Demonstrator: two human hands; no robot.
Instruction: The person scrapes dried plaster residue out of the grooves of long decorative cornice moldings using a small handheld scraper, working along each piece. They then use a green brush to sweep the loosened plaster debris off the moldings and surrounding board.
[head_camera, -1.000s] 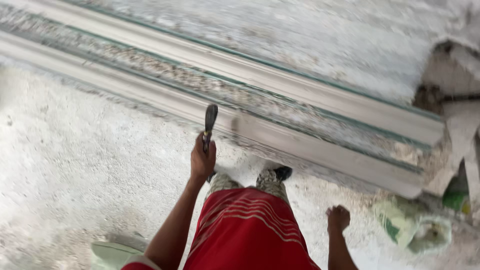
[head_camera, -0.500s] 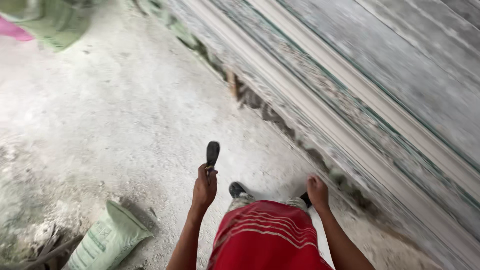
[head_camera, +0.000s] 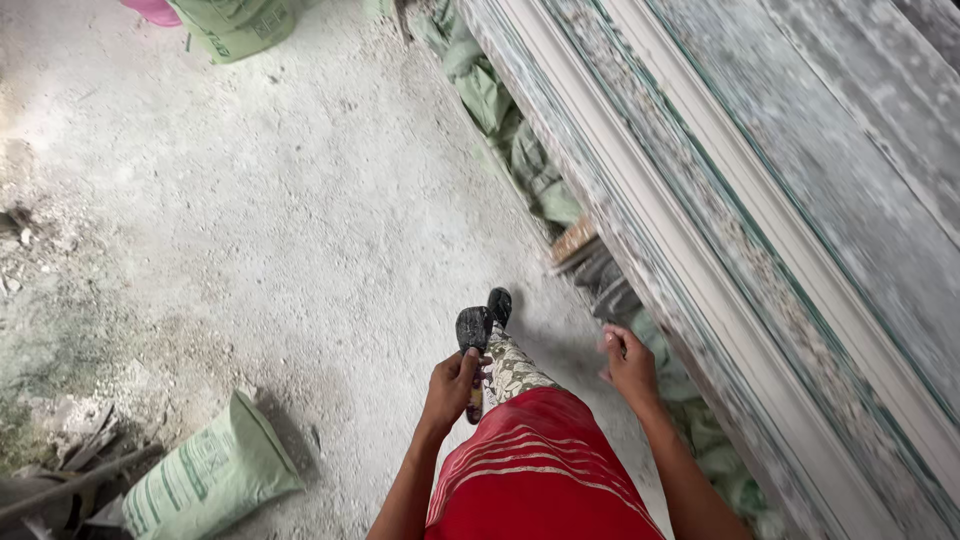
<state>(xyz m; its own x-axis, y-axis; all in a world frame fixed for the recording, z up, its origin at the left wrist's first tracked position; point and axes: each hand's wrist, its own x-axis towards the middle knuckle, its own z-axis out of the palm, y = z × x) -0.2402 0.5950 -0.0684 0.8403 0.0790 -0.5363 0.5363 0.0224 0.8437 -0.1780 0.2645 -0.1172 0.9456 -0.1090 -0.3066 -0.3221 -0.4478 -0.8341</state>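
From the head camera we look down on a dusty grey-white concrete floor (head_camera: 300, 230) and on our own red striped garment (head_camera: 540, 470), with one foot in a dark shoe (head_camera: 499, 305) stepping ahead.

Our left hand (head_camera: 452, 392) is wrapped around the wooden handle of a small tool with a flat dark, speckled blade (head_camera: 472, 328). The fingers are curled tight about the handle and the thumb lies over it. The blade points up and away from us, just left of the patterned trouser leg (head_camera: 515, 368), and the lower end of the handle shows below the fist.

Our right hand (head_camera: 630, 365) hangs free near our hip, holding nothing. Its fingers are loosely bent and close together, though slightly blurred.

To the right, a long stack of grey moulded plaster strips with green edges (head_camera: 760, 260) runs diagonally across the view. Crumpled green sacks (head_camera: 510, 140) lie along its foot.

A filled pale green woven sack (head_camera: 205, 480) lies at the lower left beside rubble and dark rods (head_camera: 60, 480). Another green sack (head_camera: 235, 25) sits at the top edge next to a pink object (head_camera: 150, 10).
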